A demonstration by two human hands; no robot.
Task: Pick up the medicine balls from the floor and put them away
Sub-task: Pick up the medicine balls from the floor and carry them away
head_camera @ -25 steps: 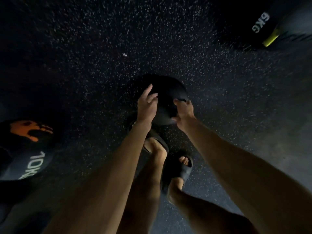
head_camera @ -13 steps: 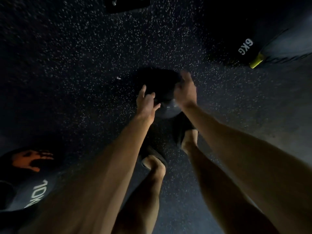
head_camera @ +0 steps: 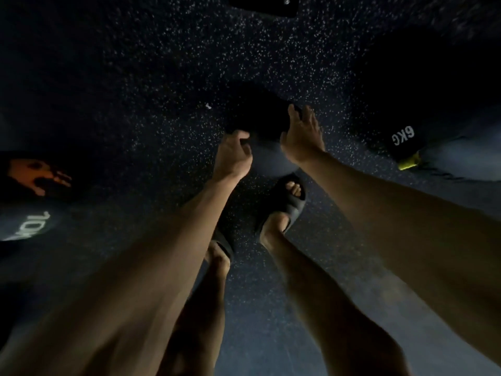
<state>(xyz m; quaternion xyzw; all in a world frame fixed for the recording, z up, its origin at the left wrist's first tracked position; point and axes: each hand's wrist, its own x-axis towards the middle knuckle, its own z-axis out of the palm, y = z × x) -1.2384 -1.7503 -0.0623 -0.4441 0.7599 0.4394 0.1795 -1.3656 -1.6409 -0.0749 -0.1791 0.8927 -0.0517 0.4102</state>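
A dark medicine ball [head_camera: 264, 131] lies on the speckled black floor just in front of my feet. My left hand [head_camera: 233, 154] presses against its near left side, fingers curled onto it. My right hand [head_camera: 302, 134] lies on its right side with the fingers spread along the surface. Both arms reach down to it. The ball's far half is lost in shadow. At the left edge rests a ball marked 10KG [head_camera: 25, 210] with an orange print. On the right lies a ball marked 6KG [head_camera: 423, 126] with a yellow tab.
My feet in dark slide sandals [head_camera: 284, 204] stand right behind the held ball. A dark flat object [head_camera: 264, 5] lies at the top edge. The scene is dim, and speckled rubber floor [head_camera: 135, 90] stretches between the three balls.
My feet have stepped closer to the ball. My right hand has slid from the ball's top to its right side, and my left hand has closed onto the left side.
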